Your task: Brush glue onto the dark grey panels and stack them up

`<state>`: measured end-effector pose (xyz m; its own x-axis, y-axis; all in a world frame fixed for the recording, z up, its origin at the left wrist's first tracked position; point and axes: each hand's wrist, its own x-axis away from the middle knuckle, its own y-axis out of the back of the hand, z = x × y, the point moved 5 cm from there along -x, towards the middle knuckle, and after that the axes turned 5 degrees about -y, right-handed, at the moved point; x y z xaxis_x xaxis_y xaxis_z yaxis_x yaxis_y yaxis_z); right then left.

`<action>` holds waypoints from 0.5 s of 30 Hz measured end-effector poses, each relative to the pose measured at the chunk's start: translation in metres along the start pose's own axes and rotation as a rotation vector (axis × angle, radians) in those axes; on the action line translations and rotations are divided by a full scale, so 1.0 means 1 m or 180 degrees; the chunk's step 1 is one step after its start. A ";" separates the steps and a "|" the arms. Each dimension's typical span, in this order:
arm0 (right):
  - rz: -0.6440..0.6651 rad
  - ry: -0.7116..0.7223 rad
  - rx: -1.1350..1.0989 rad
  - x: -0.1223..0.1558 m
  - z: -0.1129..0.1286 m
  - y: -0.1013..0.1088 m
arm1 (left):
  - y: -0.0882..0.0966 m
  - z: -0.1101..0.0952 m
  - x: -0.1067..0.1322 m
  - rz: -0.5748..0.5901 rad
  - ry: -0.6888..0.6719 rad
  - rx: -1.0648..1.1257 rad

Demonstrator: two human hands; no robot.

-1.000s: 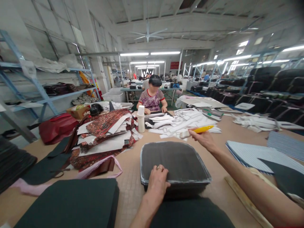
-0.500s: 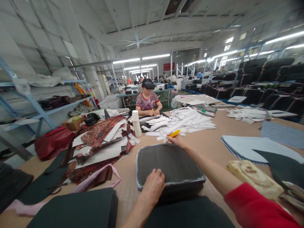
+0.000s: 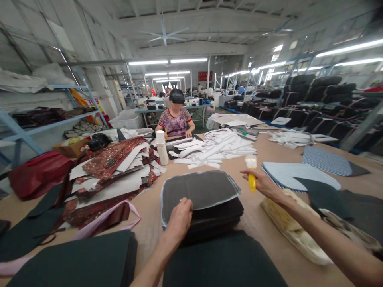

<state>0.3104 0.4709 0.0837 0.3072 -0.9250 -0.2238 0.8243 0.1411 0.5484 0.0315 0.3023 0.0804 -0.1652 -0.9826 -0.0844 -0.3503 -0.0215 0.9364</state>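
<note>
My left hand (image 3: 180, 218) is closed on the near edge of the top dark grey panel (image 3: 200, 189), whose rim carries a whitish band. That panel is raised and slightly bent at the near right, apart from the black stack (image 3: 223, 217) beneath it. To the right of the stack, my right hand (image 3: 265, 184) grips a paintbrush (image 3: 252, 183) by its yellow handle. The pale bristles point away from me, clear of the panel. My left thumb is hidden.
Dark green panels (image 3: 221, 263) lie in front. Patterned red pieces (image 3: 110, 163) and a cream flask (image 3: 162, 148) stand left, white strips (image 3: 221, 145) beyond. At right are a glue-crusted yellowish block (image 3: 293, 227) and striped pieces (image 3: 281, 171). A co-worker (image 3: 173, 119) sits opposite.
My right hand has brought the brush from the panel's far edge out to the right and turned it. My left hand has lifted the panel's near edge. The view has shifted right.
</note>
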 end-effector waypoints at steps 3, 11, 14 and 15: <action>0.0047 0.0431 0.0296 0.017 0.000 -0.012 | 0.005 0.009 0.004 -0.0208 -0.0039 0.0269; -0.0252 0.1178 0.0332 0.014 0.054 -0.022 | 0.055 -0.013 0.041 -0.0882 -0.0485 0.0657; -0.0014 0.1139 0.0188 0.029 0.076 -0.018 | 0.088 -0.007 0.067 -0.1651 -0.0267 0.0501; -0.0015 0.1111 0.0093 0.036 0.084 -0.013 | 0.097 -0.001 0.081 -0.2020 -0.0076 0.0532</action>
<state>0.2709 0.4057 0.1366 0.4517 -0.7483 -0.4858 0.8137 0.1222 0.5683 -0.0151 0.2203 0.1649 0.1010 -0.7842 -0.6123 -0.5247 -0.5648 0.6369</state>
